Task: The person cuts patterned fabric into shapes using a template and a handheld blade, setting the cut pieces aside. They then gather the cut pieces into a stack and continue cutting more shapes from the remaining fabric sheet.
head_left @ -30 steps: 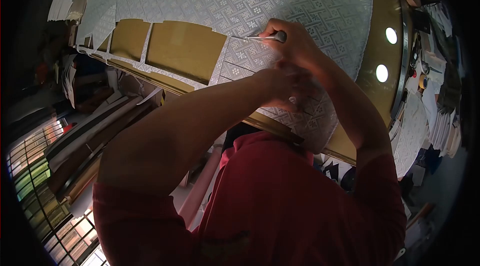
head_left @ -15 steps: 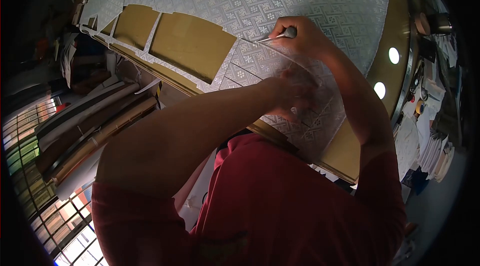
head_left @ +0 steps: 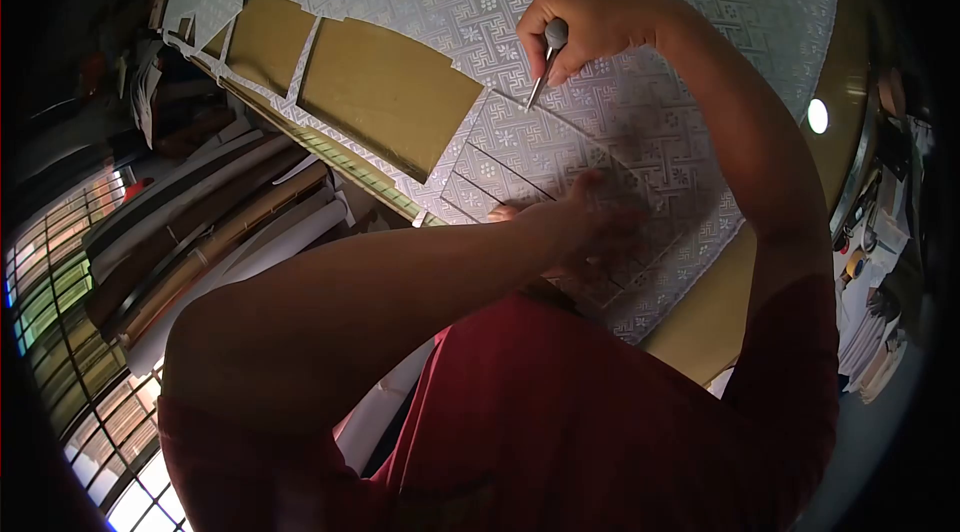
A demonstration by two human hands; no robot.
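Note:
In my right hand [head_left: 590, 27] is a slim metal tool [head_left: 541, 77] with a rounded knob at its upper end, pinched between thumb and fingers. Its narrow tip comes down at a straight line on the silvery patterned fabric [head_left: 560, 132]. My left hand [head_left: 605, 227] lies low over the same fabric, nearer my body, fingers spread and partly smeared by motion and shadow. Several dark straight lines run across the fabric beside its thumb. A straight, faint edge runs from the tool tip towards the left hand; what lies under the palm is hidden.
To the left, cut-out openings in the fabric show a golden-brown board [head_left: 380, 97], with narrow fabric strips between them. Rolls of material [head_left: 215, 232] lie below the table's left edge, near a barred window [head_left: 75, 372]. Stacked papers [head_left: 872, 332] stand at the right.
My right hand has moved up and turned, so the tool stands steeper, its tip a little lower in view. My left hand has moved slightly down in view. The view has shifted a little.

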